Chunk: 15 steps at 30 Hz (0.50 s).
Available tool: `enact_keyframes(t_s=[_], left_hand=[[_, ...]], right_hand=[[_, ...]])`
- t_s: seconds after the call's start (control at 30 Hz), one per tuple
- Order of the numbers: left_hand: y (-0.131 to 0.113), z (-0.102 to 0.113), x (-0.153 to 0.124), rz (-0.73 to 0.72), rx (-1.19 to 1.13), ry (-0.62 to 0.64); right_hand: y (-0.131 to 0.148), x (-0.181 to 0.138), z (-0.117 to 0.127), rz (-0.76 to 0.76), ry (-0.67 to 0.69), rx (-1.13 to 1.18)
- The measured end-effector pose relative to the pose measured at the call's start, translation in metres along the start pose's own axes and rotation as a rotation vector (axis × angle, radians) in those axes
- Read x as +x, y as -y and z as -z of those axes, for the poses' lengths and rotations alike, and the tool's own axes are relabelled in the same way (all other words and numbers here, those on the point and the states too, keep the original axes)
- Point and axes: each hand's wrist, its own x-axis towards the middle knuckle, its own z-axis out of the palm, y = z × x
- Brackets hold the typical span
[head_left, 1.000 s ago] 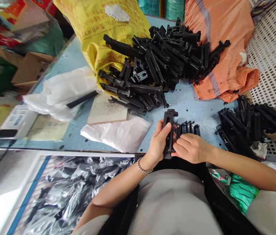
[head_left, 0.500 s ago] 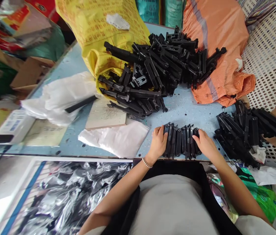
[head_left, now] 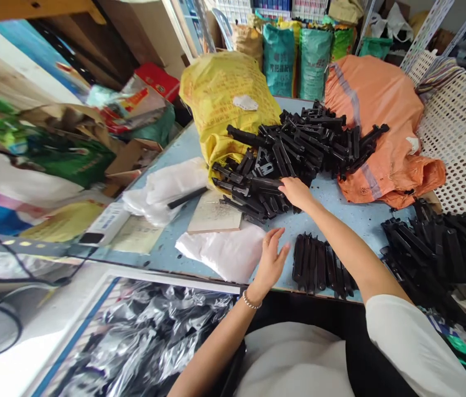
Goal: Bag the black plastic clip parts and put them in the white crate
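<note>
My right hand (head_left: 296,192) reaches across the blue table (head_left: 324,207) to the near edge of a big pile of black plastic parts (head_left: 286,157); its fingers lie over the parts and I cannot tell whether they grip one. My left hand (head_left: 272,259) hovers open, fingers spread, above the table edge next to a white plastic bag (head_left: 225,251). Just to its right, a neat row of black parts (head_left: 319,267) lies side by side near the table's front edge.
A yellow sack (head_left: 225,99) and an orange sack (head_left: 377,118) flank the pile. Another heap of black parts (head_left: 431,253) lies at the right beside a white perforated panel (head_left: 460,132). A tile (head_left: 215,216), white bags and boxes sit at the left.
Both hands left the row of parts: the right reached forward to the big pile, the left lifted off and opened. The camera tilted up, showing more of the room.
</note>
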Motion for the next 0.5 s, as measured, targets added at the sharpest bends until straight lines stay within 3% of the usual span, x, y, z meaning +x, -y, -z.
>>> enact_keyframes(t_s=[0.1,0.23,0.27,0.3,0.37,0.43,0.5], left_hand=[[-0.005,0.026,0.017,0.072,-0.347,-0.034],[-0.038,0.029,0.039,0.024,-0.92,0.029],[-0.049,0.025,0.041,0.038,-0.989,0.07],[-0.06,0.021,0.042,0.07,-1.024,0.112],[-0.078,0.013,0.038,0.154,-1.042,0.185],[-0.089,0.006,0.031,0.231,-1.003,0.253],[-0.096,0.002,0.024,0.314,-0.925,0.326]], right_hand=[[-0.003,-0.027,-0.005,-0.041,0.054,0.104],[-0.011,-0.107,-0.013,-0.06,0.438,0.642],[-0.013,-0.126,-0.012,-0.044,0.456,0.683],[-0.015,-0.143,-0.008,-0.028,0.401,0.641],[-0.018,-0.167,0.005,0.021,0.155,0.432],[-0.022,-0.179,0.023,0.126,-0.136,0.152],[-0.025,-0.18,0.039,0.293,-0.331,-0.123]])
